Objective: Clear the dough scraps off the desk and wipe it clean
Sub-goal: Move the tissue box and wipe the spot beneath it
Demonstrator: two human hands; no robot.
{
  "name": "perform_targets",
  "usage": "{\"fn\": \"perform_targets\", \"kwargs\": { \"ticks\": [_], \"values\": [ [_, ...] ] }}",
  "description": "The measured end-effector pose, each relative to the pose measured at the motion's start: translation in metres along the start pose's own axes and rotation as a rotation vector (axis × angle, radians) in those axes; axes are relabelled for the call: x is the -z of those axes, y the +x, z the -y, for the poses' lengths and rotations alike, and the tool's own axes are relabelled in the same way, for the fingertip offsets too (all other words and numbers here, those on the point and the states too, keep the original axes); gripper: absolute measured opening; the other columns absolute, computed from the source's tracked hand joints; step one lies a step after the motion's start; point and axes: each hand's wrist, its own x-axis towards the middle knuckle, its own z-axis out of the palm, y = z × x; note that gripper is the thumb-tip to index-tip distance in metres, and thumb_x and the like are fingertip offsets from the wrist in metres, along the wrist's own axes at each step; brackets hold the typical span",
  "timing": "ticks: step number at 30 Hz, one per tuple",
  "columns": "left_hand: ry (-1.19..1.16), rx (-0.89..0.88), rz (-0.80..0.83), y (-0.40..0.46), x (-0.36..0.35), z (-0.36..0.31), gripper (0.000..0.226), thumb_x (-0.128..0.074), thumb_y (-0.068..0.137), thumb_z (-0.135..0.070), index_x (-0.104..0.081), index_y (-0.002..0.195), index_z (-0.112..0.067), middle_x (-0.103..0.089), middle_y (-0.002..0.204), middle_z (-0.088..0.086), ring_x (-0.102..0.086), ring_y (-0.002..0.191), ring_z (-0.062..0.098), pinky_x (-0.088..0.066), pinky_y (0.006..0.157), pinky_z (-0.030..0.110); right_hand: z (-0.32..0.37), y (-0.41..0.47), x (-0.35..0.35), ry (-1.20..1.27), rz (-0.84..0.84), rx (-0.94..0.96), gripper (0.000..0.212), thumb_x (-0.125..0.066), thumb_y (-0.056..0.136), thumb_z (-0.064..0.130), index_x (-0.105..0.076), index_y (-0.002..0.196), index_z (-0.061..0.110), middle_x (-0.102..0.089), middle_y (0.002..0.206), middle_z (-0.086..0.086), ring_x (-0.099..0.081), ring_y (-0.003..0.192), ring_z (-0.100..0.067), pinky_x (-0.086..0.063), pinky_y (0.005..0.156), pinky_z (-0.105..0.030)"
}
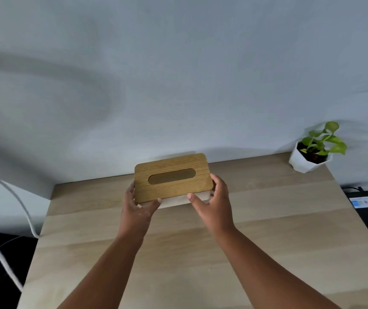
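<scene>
L hand (137,205), R hand (213,202) — fingers curled, gripping.

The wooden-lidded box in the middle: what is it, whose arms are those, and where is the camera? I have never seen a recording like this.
There is no machine here. A person wears a wide-angle camera on the head, so the single picture looks forward and down along their own bare arms. The left hand and the right hand each hold one end of a white tissue box with a brown wooden lid, thumbs at its near edge; the oval slot on top shows no tissue. It sits or hovers near the far edge of a pale wooden desk; I cannot tell which. At the far right corner stands a small green plant in a white faceted pot. I see no dough scraps.
</scene>
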Motion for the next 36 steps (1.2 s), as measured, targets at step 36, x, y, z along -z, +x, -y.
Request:
{"fn": "perform_targets", "kwargs": {
  "ticks": [36],
  "values": [
    [0.023, 0.000, 0.060, 0.047, 0.048, 0.012, 0.074, -0.085, 0.082, -0.022, -0.045, 0.136, -0.053, -0.066, 0.121, -0.024, -0.060, 0.112, -0.009, -0.051, 0.097, 0.029, 0.004, 0.007, -0.069, -0.042, 0.004, -0.047, 0.085, -0.080, 0.086, 0.043, -0.033, 0.155, 0.028, -0.043, 0.154, 0.007, -0.046, 0.140, -0.012, -0.047, 0.109, -0.031]
  ]
}}
